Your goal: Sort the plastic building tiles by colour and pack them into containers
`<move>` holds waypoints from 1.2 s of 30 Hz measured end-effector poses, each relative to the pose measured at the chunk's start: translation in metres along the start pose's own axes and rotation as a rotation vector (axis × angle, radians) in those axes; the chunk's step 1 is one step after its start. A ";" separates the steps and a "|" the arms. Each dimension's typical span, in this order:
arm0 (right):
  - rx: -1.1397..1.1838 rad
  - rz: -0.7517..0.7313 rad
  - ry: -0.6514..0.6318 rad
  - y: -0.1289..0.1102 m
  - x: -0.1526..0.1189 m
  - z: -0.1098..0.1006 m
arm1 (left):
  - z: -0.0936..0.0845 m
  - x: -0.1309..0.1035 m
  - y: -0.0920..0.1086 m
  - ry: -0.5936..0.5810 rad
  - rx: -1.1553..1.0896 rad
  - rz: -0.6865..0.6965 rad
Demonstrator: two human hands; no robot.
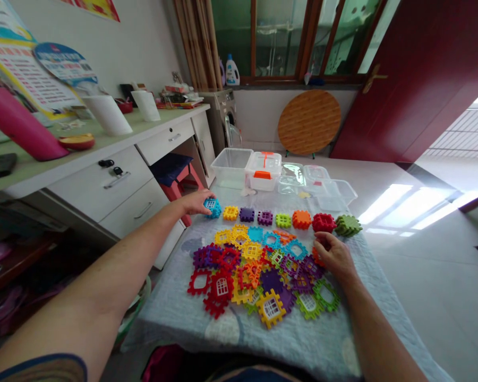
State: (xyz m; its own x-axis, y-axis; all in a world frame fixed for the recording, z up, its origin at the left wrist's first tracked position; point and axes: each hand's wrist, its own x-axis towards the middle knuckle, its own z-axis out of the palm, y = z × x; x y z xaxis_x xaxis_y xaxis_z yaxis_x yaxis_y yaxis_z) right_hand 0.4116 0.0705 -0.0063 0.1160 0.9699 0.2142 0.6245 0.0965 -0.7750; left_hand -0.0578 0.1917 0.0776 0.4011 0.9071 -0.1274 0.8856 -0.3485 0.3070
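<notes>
My left hand (pixel 198 202) is closed at the left end of a row, its fingers and thumb around a stack of blue interlocking tiles (pixel 213 207) with a white window grid on top. At the right side of a loose pile, my right hand (pixel 338 257) has its fingers curled over an orange tile (pixel 317 258), mostly covered by the hand. The row continues rightward with stacks such as yellow (pixel 230 213), orange (pixel 301 219), red (pixel 323 223) and olive green (pixel 347 225). Mixed tiles lie heaped in front, including a yellow window tile (pixel 271 309) and a red frame tile (pixel 199 282).
Behind the row stand an open clear bin (pixel 233 165), a lidded box with orange latches (pixel 264 171) and more clear containers (pixel 316 175). A cloth (pixel 175 313) covers the table. On the left are a white-drawer desk (pixel 103 185) and a stool (pixel 175 175).
</notes>
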 end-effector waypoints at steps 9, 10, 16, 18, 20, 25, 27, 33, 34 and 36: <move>0.003 -0.006 -0.006 0.002 -0.001 0.001 | 0.005 0.006 -0.001 -0.086 0.002 -0.044; -0.001 -0.009 -0.004 0.002 -0.001 0.000 | 0.006 0.007 0.000 -0.090 0.013 -0.057; -0.003 -0.019 -0.002 0.003 0.000 0.001 | 0.020 0.011 0.003 -0.126 0.058 -0.095; 0.003 -0.020 -0.005 0.003 0.000 0.002 | 0.023 0.011 0.003 -0.116 0.074 -0.095; 0.009 -0.023 -0.007 0.003 0.000 0.002 | 0.026 0.011 0.003 -0.099 0.090 -0.096; -0.011 -0.021 -0.001 0.000 -0.001 0.001 | 0.028 0.009 0.006 -0.040 0.089 -0.106; -0.020 -0.022 -0.005 -0.001 0.000 0.001 | 0.025 0.006 0.010 -0.008 0.088 -0.116; -0.032 -0.031 -0.023 -0.003 0.000 0.000 | 0.014 -0.026 0.045 0.323 0.216 0.085; -0.036 -0.033 -0.023 -0.003 0.000 0.000 | 0.015 -0.035 0.055 0.362 0.216 0.114; -0.048 -0.034 -0.021 -0.003 0.000 0.000 | 0.023 -0.050 0.075 0.409 0.177 0.162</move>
State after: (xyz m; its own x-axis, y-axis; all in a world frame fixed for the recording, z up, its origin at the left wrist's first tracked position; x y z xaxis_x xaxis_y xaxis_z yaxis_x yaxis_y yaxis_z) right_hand 0.4097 0.0703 -0.0037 0.0787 0.9707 0.2272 0.6643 0.1189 -0.7380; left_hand -0.0064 0.1145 0.0851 0.4436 0.8440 0.3015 0.8600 -0.4956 0.1219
